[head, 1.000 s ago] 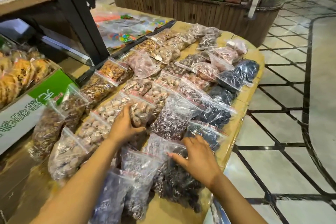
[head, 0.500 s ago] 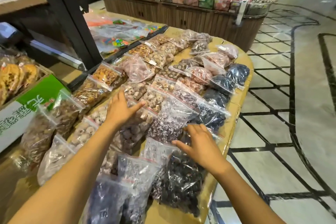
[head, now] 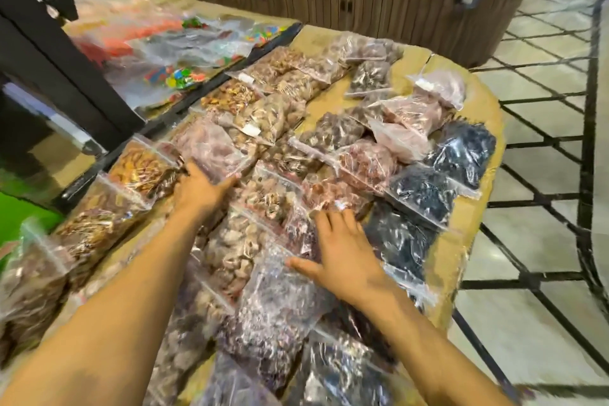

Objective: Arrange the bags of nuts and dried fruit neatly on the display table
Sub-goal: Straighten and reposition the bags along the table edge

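Dozens of clear zip-top plastic bags of nuts and dried fruit (head: 270, 115) lie in overlapping rows on the tan, paper-covered display surface (head: 487, 109), from its near end to its far end. Colours run in bands. A golden-orange bag (head: 145, 168) lies on the left, a pale-nut bag (head: 263, 198) and a pinkish-brown bag (head: 207, 148) in the middle, and a blue-black bag (head: 425, 191) along the right edge. Motion blur softens the near rows.

The left hand (head: 204, 189) rests flat where the pinkish-brown bag meets the pale-nut bag. Its fingers are straight and close together, with the thumb stretched to the right. The right hand (head: 342, 254) lies palm-down, near and to the right of it, on a purplish-dark bag (head: 280, 300). Its fingers are spread and straight, and the tips touch a reddish-brown bag (head: 333, 194). Neither hand pinches anything.

These bags likely handle as soft, slumping pouches: the loose contents shift, and the shape would sag if one were lifted by a corner. The film looks glossy, so they probably slide over one another easily, which suits nudging with a flat palm. For lifting, a hold on both side edges below the zip strip seems safest, since the empty flap above the seal would give little purchase. The weight is probably moderate, and the nuts could crack under hard pressing.
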### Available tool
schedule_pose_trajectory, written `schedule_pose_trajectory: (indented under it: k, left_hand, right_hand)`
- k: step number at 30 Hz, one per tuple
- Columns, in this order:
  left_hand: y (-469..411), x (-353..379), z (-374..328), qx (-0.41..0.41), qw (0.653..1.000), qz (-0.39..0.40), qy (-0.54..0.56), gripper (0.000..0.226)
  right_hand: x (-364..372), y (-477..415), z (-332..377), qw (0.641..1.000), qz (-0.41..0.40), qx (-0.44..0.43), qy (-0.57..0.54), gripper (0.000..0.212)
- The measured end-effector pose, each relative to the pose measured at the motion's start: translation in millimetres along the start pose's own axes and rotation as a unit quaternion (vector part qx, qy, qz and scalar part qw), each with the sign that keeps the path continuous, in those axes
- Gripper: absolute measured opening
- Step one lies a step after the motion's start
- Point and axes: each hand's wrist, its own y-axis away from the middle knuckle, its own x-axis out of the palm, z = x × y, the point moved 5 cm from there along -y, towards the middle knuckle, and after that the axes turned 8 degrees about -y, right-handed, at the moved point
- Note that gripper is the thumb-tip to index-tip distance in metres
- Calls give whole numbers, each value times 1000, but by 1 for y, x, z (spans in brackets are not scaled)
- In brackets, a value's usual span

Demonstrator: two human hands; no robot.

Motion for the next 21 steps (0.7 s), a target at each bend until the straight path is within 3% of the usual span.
schedule_pose_trajectory:
  k: [6,9,12,17,21]
  left_hand:
    - [-24,-2,3,-61,983,-51,167,106]
    - [-23,-7,2,-84,979,-56,178,72]
    - [-20,-28,-5,-61,977,-109,174,39]
    - [-3,-70,4,-39,951,-175,252,44]
    - [42,-96,23,2,925,-123,360,25]
  right_hand:
    - [10,-1,-5,999,7,-13,-32,84]
    - [10,0,-7,999,7,-23,-33,85]
    - [8,2,-6,999,9,-27,-35,82]
    - [0,14,0,999,3,-6,-47,78]
    - [-11,43,11,997,-41,14,-58,72]
